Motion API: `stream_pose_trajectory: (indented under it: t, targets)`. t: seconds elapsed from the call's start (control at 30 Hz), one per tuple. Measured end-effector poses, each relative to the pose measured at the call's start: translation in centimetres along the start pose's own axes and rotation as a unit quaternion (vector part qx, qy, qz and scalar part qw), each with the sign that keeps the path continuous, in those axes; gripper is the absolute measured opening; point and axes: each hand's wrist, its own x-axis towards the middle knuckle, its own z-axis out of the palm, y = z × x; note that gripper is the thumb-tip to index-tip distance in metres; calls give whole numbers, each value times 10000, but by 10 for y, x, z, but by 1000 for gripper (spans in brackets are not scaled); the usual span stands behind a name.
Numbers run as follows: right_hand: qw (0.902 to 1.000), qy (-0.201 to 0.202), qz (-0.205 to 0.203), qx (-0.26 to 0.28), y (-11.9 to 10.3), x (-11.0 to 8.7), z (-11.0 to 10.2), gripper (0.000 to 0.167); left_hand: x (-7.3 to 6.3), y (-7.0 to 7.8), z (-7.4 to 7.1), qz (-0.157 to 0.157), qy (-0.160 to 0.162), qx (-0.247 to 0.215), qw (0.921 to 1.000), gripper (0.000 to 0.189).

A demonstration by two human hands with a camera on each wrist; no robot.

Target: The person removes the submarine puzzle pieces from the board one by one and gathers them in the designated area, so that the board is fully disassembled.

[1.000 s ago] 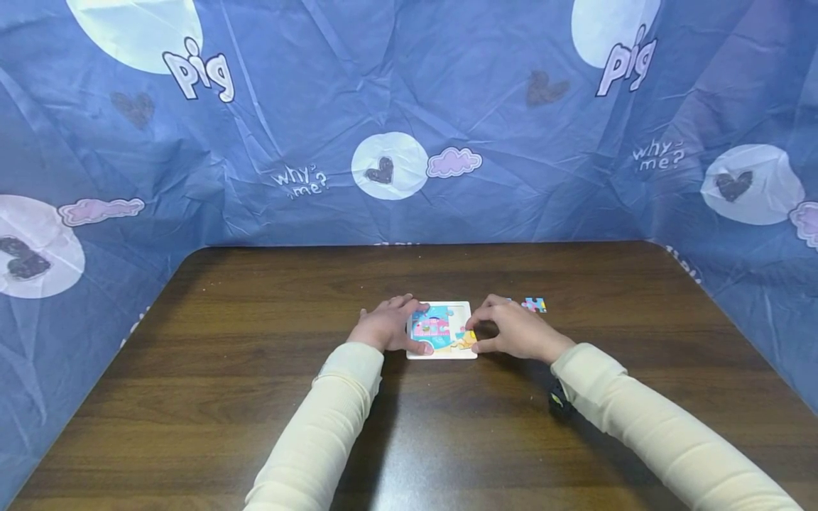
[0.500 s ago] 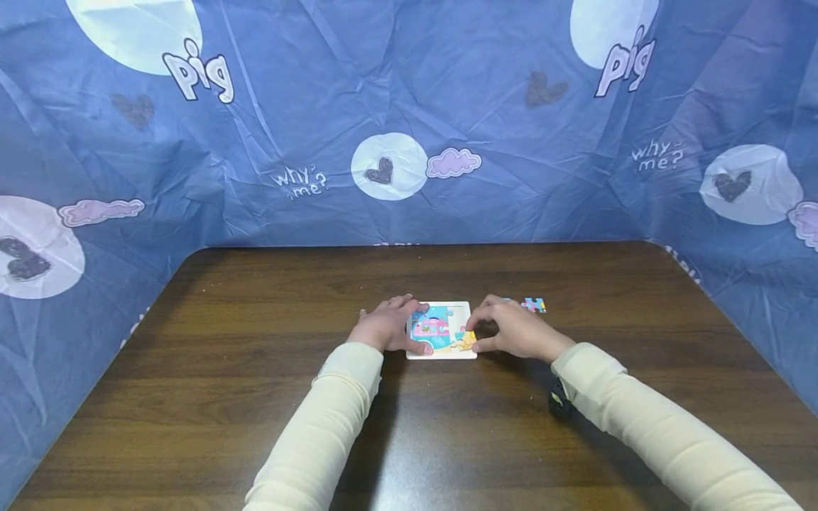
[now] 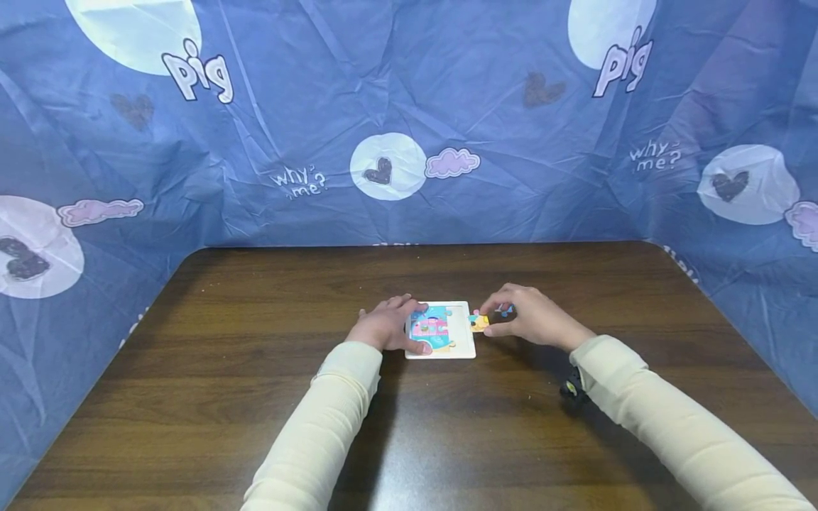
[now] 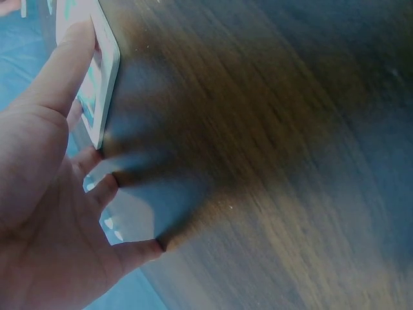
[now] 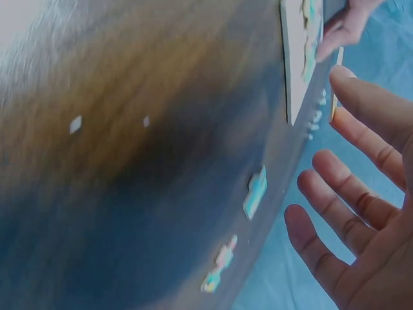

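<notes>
A white puzzle tray [image 3: 461,353] lies on the table; its left part holds fitted blue and pink pieces, its right part is bare. My left hand [image 3: 381,326] rests at its left side. The thumb presses on the tray [image 4: 111,77] in the left wrist view, the other fingers spread with tips on the table. My right hand [image 3: 537,318] pinches a yellow and blue puzzle piece [image 3: 479,323] between thumb and index finger, just off the tray's right edge. In the right wrist view this piece [image 5: 335,97] is seen edge-on, raised above the table; the other fingers are loosely bent.
A loose blue puzzle piece [image 3: 506,310] shows behind the right hand's fingers. In the right wrist view, two loose pieces lie on the wooden table, a blue one [image 5: 255,195] and a pink and blue one [image 5: 219,265]. A blue printed cloth [image 3: 396,85] hangs around the table.
My right hand has lifted the yellow piece out of the tray's lower right corner and moved it right and away from me. The left hand has stayed in place.
</notes>
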Motion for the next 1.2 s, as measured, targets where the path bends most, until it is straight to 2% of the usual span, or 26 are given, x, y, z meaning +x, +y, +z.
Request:
stream_pose_trajectory:
  t: [0.2, 0.47, 0.6, 0.83, 1.2]
  targets:
    - [9996, 197, 131, 120, 8, -7, -14, 26, 2, -1, 2, 9, 8, -2, 10000, 83]
    - [9985, 540, 58, 12, 23, -19, -33, 25, 0, 0, 1, 0, -1, -2, 10000, 83]
    - [9976, 638, 252, -14, 35, -26, -42, 27, 1, -1, 1, 0, -3, -6, 10000, 82]
    - [9945, 603, 848, -86, 61, -36, -55, 33, 0, -1, 0, -25, 1, -81, 10000, 83]
    - [9914, 385, 1230, -226, 89, -45, -60, 35, -2, -1, -1, 8, 9, -83, 10000, 83]
